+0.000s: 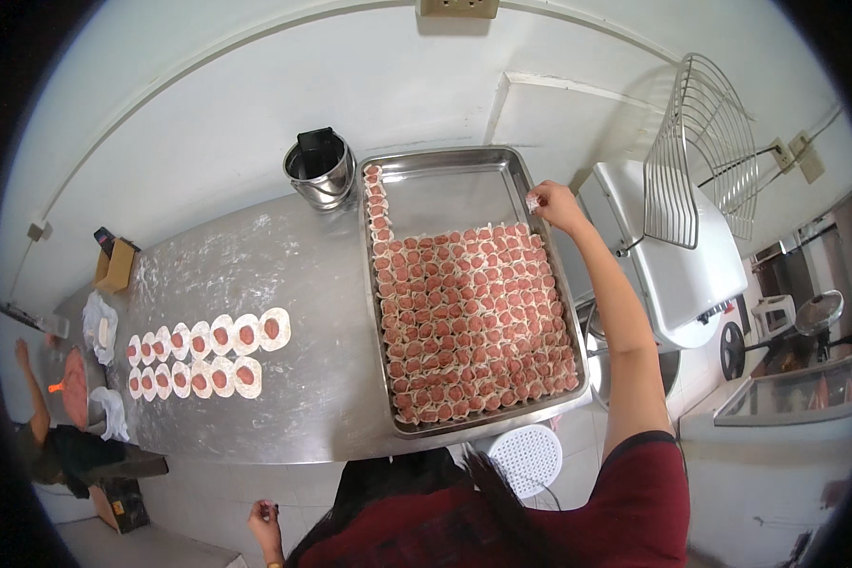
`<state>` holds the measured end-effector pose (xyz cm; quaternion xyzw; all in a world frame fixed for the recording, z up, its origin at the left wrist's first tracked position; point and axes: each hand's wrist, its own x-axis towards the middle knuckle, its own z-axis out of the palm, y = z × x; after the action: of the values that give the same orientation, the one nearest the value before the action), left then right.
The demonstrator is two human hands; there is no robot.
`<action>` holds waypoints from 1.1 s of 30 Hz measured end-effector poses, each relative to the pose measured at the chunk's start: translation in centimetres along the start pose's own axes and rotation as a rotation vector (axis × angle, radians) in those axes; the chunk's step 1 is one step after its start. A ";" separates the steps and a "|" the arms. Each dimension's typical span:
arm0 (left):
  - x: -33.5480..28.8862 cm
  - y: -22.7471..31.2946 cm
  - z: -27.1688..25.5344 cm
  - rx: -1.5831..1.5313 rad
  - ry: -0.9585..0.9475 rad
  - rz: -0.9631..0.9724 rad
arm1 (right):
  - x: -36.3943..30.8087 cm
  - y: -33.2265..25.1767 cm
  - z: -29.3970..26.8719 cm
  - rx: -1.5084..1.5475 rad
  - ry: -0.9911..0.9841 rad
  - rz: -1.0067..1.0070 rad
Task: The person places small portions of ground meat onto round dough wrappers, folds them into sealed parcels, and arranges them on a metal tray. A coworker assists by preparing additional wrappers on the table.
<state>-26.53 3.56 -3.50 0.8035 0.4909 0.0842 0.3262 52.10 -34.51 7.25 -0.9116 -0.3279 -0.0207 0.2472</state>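
My right hand is closed in a pinch on a small meat dumpling, above the right rim of a large metal tray. Rows of open-topped dumplings fill the near part of the tray, and a single column runs up its far left side. Low at the front, off the table edge, my left hand has its fingers curled together; a small pinkish bit shows at the fingertips, too small to name. Left of the tray lie two rows of round wrappers, each with a dab of minced meat.
A steel bucket holding a black item stands behind the floured metal table. At right is a white machine with a wire guard. A co-worker's arm reaches beside minced meat. A white stool sits below.
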 end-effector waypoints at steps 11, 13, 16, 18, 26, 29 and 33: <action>-10.5 1.4 0.4 0.150 -0.149 -0.189 | 2.9 3.4 3.3 -0.436 -0.406 -0.391; -10.1 2.0 0.2 0.170 -0.135 -0.130 | 2.8 3.8 4.1 -0.446 -0.425 -0.400; -9.2 2.8 1.1 0.157 -0.071 -0.098 | 2.3 4.0 4.3 -0.425 -0.437 -0.381; -8.5 3.8 1.6 0.154 -0.038 -0.088 | 1.8 3.8 4.1 -0.413 -0.434 -0.369; -8.0 5.7 3.0 0.172 -0.082 -0.055 | 0.6 3.6 4.1 -0.363 -0.325 -0.321; -8.4 5.0 3.3 0.171 -0.098 -0.074 | 1.1 2.7 3.9 -0.463 -0.383 -0.240; -8.8 3.6 3.6 0.146 -0.106 -0.094 | 2.1 3.0 3.9 -0.410 -0.474 -0.145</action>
<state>-26.69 -6.60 -2.48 0.8045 0.5151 -0.0098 0.2956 55.14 -33.45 2.95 -0.8962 -0.4293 0.1091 -0.0272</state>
